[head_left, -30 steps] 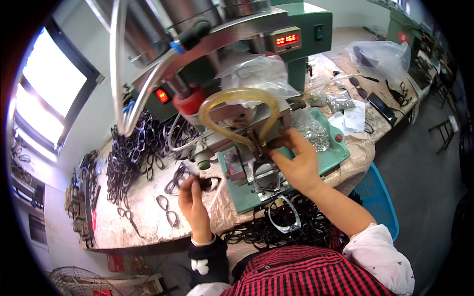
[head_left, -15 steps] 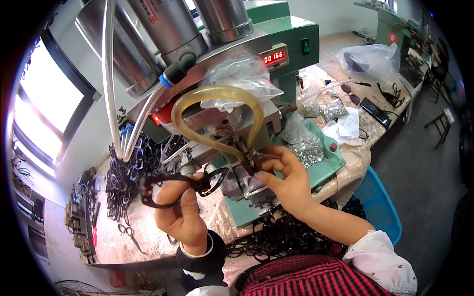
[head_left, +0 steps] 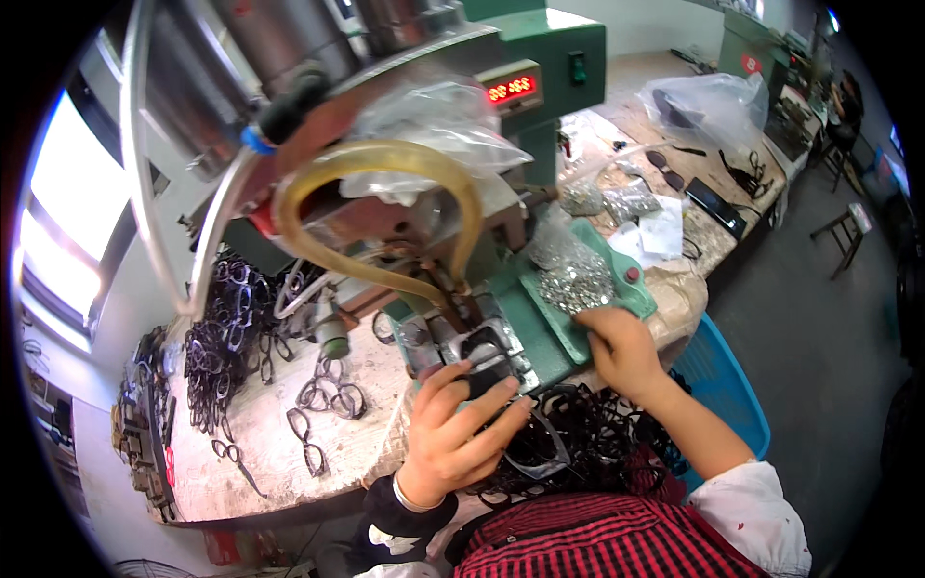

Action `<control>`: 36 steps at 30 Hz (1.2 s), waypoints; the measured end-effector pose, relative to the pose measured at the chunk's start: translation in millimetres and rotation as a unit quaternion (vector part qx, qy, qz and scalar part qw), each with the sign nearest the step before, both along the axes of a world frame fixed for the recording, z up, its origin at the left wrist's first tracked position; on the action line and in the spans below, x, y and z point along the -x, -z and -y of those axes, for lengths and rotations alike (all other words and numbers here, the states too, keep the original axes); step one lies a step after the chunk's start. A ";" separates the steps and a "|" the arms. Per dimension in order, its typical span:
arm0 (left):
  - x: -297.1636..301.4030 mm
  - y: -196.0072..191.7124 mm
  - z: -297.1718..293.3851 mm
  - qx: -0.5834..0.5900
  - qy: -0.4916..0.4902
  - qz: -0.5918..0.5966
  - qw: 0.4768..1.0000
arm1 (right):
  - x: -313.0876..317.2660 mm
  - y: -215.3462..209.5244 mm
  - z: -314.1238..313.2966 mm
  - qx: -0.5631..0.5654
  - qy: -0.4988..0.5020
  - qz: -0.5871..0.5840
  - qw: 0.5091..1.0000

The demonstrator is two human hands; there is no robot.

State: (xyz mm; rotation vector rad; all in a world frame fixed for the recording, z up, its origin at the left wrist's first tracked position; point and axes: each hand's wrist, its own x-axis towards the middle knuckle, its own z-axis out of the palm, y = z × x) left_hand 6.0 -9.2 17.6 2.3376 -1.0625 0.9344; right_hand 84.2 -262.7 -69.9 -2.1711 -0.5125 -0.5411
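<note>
My left hand (head_left: 458, 433) spreads its fingers over the front of the machine's metal fixture (head_left: 520, 361), fingertips at its near edge. A dark glasses frame (head_left: 541, 453) is just right of that hand, above a heap of similar frames (head_left: 607, 433); whether the fingers touch it I cannot tell. My right hand (head_left: 624, 356) is at the near edge of the green tray (head_left: 631, 301), fingers curled in and fingertips close to the small shiny metal parts (head_left: 576, 284). Anything between those fingertips is too small to make out.
The green machine (head_left: 549, 77) carries a bent yellowish tube (head_left: 467, 207) above the fixture. Bundles of dark frames (head_left: 217, 337) hang at the left, with loose frames (head_left: 306, 443) on the table. A blue basket (head_left: 737, 385) is at the right, a phone (head_left: 715, 207) farther back.
My left hand has moved right to the fixture and no longer holds up the dark glasses frame. My right hand has left the fixture for the tray of metal parts. The view has shifted slightly.
</note>
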 end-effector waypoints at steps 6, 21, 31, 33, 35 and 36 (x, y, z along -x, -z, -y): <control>5.4 -10.1 2.6 0.011 -0.004 -0.053 0.999 | -41.4 -12.6 23.4 -0.084 0.099 -0.076 0.989; 85.7 29.5 -82.7 0.105 -0.415 0.063 0.902 | -7.1 -4.8 -2.4 0.069 0.106 -0.048 0.991; 146.6 144.6 -264.6 0.064 -0.528 -0.217 0.819 | -22.9 -13.1 -38.4 -0.136 0.012 -0.115 0.984; 114.8 134.3 -242.0 0.011 -0.521 -0.116 0.845 | -28.5 -10.3 -38.2 -0.151 0.019 -0.110 0.982; 69.4 89.0 -206.3 0.027 -0.484 -0.049 0.873 | -37.1 4.2 -30.7 -0.191 0.023 -0.122 0.974; 52.0 76.8 -195.4 0.100 -0.454 -0.052 0.884 | -35.2 2.8 -26.6 -0.187 0.034 -0.117 0.975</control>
